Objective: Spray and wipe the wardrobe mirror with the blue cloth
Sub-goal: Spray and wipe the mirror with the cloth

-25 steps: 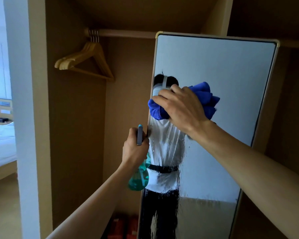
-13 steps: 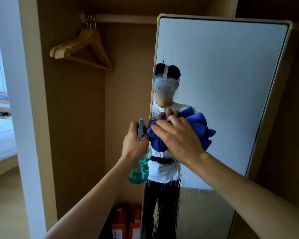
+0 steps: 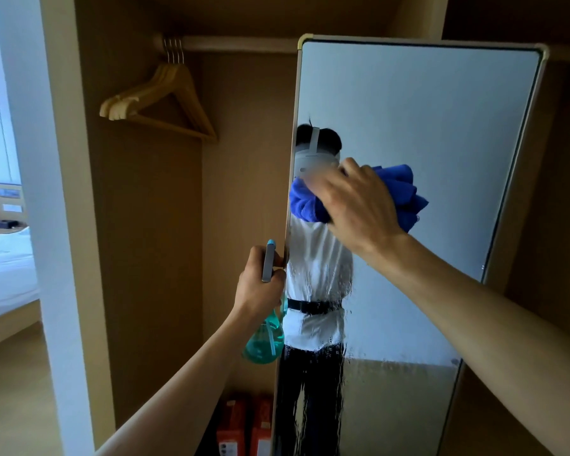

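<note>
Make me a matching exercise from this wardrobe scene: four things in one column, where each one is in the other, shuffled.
Things
1. cloth
2. spray bottle
3. hangers
4. boxes

Places
A. on the rail
B. in the left hand
C. at the bottom of the wardrobe
D. against the mirror, under the right hand

Pairs: 1-D, 2-B, 3-A, 4-C

A bunch of wooden hangers (image 3: 122, 106) hangs by wire hooks at the left end of a round rail (image 3: 237, 44) inside a tan wooden wardrobe (image 3: 145, 258). Far below the hangers, at the wardrobe's bottom, stand two red boxes (image 3: 244, 426). Left of the hangers runs a white wall edge (image 3: 46, 225). Farther left, a bed (image 3: 4, 264) with white linen sits on a light wooden base above a pale floor (image 3: 10, 406), in cool daylight.
</note>
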Action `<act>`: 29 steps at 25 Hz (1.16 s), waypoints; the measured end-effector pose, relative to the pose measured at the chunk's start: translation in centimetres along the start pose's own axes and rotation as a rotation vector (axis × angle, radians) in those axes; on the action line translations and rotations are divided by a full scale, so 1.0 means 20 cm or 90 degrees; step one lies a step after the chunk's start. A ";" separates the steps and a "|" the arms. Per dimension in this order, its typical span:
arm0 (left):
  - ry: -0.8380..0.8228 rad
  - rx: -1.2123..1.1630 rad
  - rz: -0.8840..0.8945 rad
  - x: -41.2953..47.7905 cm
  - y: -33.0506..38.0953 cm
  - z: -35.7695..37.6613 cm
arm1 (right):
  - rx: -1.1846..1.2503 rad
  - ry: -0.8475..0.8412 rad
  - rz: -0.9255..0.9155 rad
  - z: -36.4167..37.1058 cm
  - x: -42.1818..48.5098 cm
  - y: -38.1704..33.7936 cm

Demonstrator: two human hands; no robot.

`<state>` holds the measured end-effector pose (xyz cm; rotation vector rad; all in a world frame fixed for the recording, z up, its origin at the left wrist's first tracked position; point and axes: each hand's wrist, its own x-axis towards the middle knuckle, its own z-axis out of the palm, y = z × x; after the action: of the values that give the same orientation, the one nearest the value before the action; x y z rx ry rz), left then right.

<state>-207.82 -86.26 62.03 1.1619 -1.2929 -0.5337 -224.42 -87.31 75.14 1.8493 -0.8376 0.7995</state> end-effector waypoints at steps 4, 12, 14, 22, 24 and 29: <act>0.008 0.009 0.002 -0.02 -0.01 0.01 | -0.006 0.004 -0.032 0.06 -0.13 -0.05; 0.040 0.024 0.002 -0.04 -0.01 0.04 | 0.045 -0.063 -0.072 0.16 -0.37 -0.17; 0.065 0.033 -0.003 -0.06 -0.01 0.06 | 0.047 -0.050 -0.057 0.12 -0.32 -0.11; 0.142 0.078 -0.007 -0.04 0.09 0.16 | 0.037 0.033 0.009 -0.01 -0.06 0.24; 0.146 0.079 -0.007 -0.04 0.09 0.17 | 0.043 0.034 -0.009 0.01 -0.11 0.24; 0.197 0.110 -0.004 -0.06 0.06 0.20 | 0.057 0.026 -0.052 0.13 -0.36 0.18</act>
<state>-212.27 -86.20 62.03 1.3341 -1.0826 -0.2369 -230.93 -89.33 70.20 1.9270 -0.7060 0.8325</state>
